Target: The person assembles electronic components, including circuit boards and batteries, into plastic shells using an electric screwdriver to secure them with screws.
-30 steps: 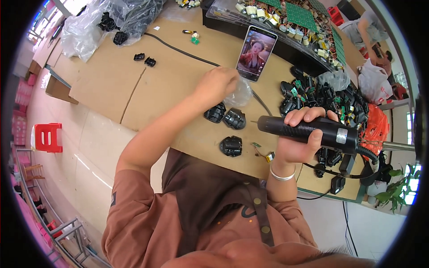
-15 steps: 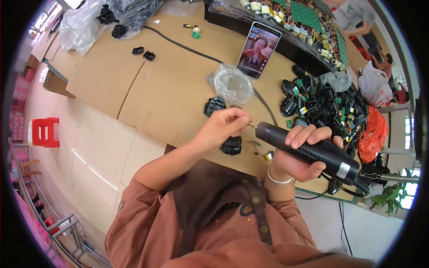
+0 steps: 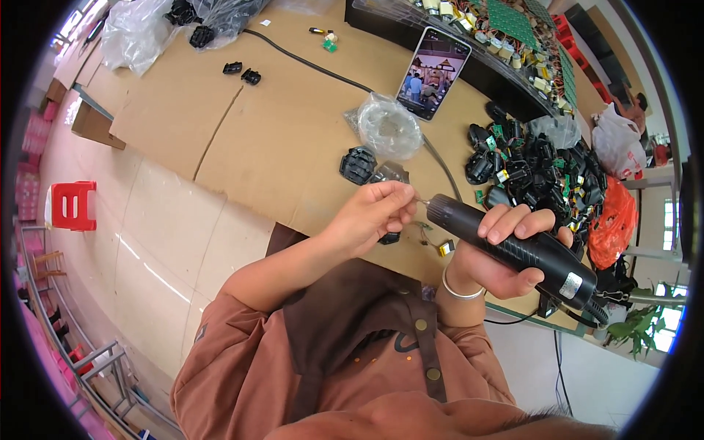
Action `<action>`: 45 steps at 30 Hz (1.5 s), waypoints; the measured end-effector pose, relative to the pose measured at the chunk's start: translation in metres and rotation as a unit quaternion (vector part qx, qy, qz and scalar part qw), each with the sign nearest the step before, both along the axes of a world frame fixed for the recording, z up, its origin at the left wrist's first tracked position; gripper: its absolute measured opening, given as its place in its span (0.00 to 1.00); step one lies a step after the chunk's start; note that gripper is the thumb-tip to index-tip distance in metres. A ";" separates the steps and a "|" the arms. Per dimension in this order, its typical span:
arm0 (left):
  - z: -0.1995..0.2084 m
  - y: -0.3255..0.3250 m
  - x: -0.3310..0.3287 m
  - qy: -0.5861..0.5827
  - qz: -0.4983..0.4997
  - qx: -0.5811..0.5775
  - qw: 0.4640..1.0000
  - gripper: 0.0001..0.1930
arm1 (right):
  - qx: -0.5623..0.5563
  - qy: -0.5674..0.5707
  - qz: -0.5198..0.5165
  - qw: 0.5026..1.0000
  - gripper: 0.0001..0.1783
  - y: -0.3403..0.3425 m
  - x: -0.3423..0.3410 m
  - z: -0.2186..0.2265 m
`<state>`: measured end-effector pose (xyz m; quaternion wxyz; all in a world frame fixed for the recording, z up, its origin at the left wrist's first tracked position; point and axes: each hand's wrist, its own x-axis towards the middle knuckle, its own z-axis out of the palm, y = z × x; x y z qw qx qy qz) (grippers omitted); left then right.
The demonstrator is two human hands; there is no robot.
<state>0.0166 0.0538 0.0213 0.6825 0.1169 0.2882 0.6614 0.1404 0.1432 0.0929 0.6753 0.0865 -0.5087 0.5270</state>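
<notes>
My right hand (image 3: 493,257) is wrapped round the body of a black corded electric screwdriver (image 3: 463,222), held slanting with its thin bit toward the left. My left hand (image 3: 375,213) is closed in a pinch at the tip of that bit. Whatever sits between its thumb and finger is too small to make out. Just beyond the left hand lie a black plastic housing (image 3: 358,165) and a clear, smoky piece (image 3: 394,172). Another black part (image 3: 389,238) is mostly hidden beneath the fingers. A small yellow-and-white component with wires (image 3: 445,248) rests between my hands.
A clear plastic bag roll (image 3: 389,126) stands beyond my hands, beside a propped phone (image 3: 433,73). Black assemblies are heaped at right (image 3: 528,161), near an orange bag (image 3: 613,224). A bin of circuit boards (image 3: 506,26) stands behind. A cable (image 3: 315,66) crosses the cardboard-covered table (image 3: 271,139).
The whole view has shifted slightly. My left hand now covers most of the black part beneath it, and the clear piece shows more. The phone's picture has changed. Right grip unchanged.
</notes>
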 end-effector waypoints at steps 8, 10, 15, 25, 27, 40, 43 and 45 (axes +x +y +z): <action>0.014 -0.012 -0.012 0.250 0.063 -0.031 0.966 0.18 | -0.018 -0.005 -0.007 1.000 0.34 -0.001 0.001 0.000; 0.008 -0.030 -0.017 0.365 0.119 -0.005 0.923 0.19 | -0.021 -0.062 0.003 0.998 0.35 -0.002 0.005 0.002; -0.010 -0.053 -0.005 0.751 0.130 0.048 0.646 0.24 | -0.107 -0.195 0.024 0.975 0.35 -0.017 -0.011 -0.014; -0.030 -0.051 0.004 0.820 0.144 0.088 0.546 0.18 | -0.069 -0.215 0.066 0.972 0.33 -0.017 -0.018 -0.025; -0.030 -0.051 0.004 0.822 0.148 0.086 0.543 0.18 | -0.055 -0.225 0.071 0.970 0.33 -0.016 -0.019 -0.028; -0.033 -0.050 0.004 0.836 0.187 0.073 0.510 0.07 | -0.058 -0.238 0.143 0.959 0.30 -0.011 -0.021 -0.029; -0.033 -0.050 0.005 0.836 0.184 0.071 0.512 0.06 | -0.049 -0.237 0.140 0.960 0.30 -0.010 -0.023 -0.030; -0.033 -0.050 0.005 0.836 0.182 0.071 0.513 0.06 | -0.063 -0.225 0.134 0.963 0.30 -0.012 -0.024 -0.028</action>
